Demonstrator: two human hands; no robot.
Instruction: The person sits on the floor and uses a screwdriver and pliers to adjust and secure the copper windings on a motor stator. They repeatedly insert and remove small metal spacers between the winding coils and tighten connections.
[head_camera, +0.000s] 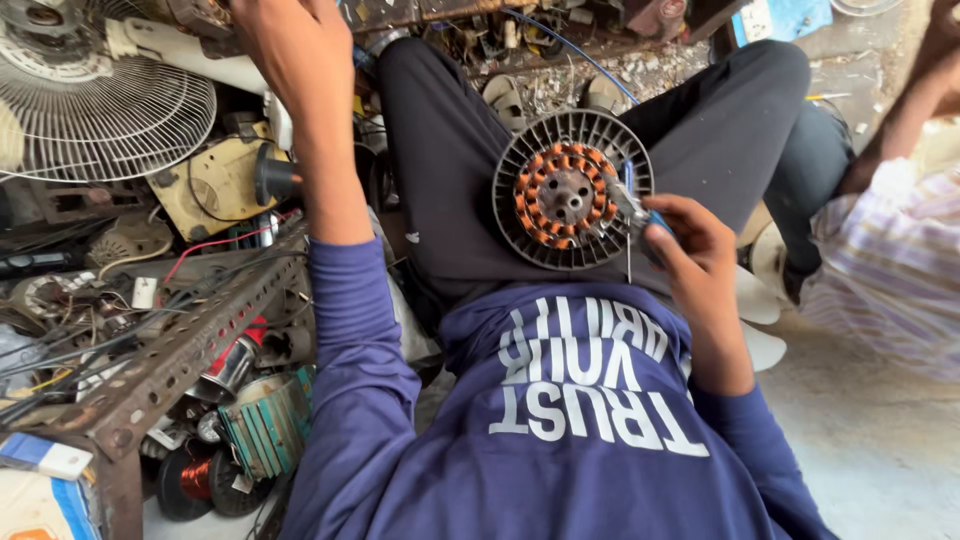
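Gripping a small blue-handled tool (636, 208), the right hand (690, 250) works at the motor (570, 190), which lies on the lap in mid-frame so it stays steady. The left hand (275, 40) reaches to upper left; its grip is hidden. A fan (100, 100) lies beyond.

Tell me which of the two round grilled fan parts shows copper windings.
The dark grey motor housing on the person's lap, beside the right hand. The white wire fan guard at upper left shows no copper.
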